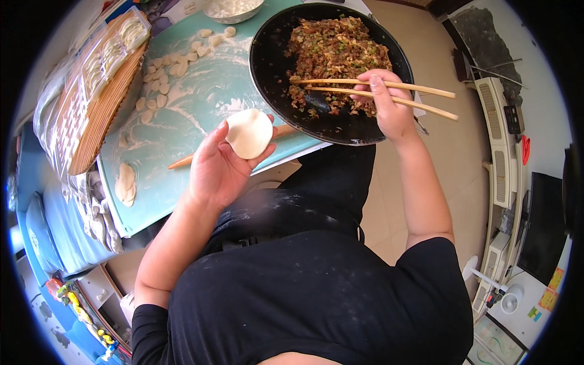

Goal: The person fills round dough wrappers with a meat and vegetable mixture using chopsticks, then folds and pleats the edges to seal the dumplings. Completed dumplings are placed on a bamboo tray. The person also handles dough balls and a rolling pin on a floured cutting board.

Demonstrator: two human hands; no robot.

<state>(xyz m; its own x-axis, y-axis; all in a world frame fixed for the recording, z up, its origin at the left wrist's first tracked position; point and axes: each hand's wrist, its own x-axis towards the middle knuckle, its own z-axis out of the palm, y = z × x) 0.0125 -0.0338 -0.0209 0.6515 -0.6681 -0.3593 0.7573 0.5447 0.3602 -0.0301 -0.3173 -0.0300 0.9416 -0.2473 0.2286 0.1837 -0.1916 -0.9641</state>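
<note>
Two bare hands are at work, each with something in its grip. The left hand (pixel 218 173) is half open, its palm turned up, holding one round dough wrapper (pixel 249 133) between thumb and fingers near the board's edge. The right hand (pixel 392 112) is closed around two wooden chopsticks (pixel 426 90), whose tips touch the filling.

One tapered rolling pin (pixel 180 162) lies behind the left hand, on one pale green board (pixel 161 143) streaked with flour. To the left on that board, several dough wrappers (pixel 125 184) overlap; I cannot tell how many. One black pan (pixel 274 64) stands at the right, holding one heap of brown chopped filling (pixel 340 48) flecked with green.

Farther off, more than a dozen small dough pieces (pixel 160 100) lie scattered, some touching. Rows of dumplings (pixel 114 56), too crowded to count, sit at the far left beside one slatted mat (pixel 115 115). One bowl (pixel 241 17) of white flour stands at the far edge.
</note>
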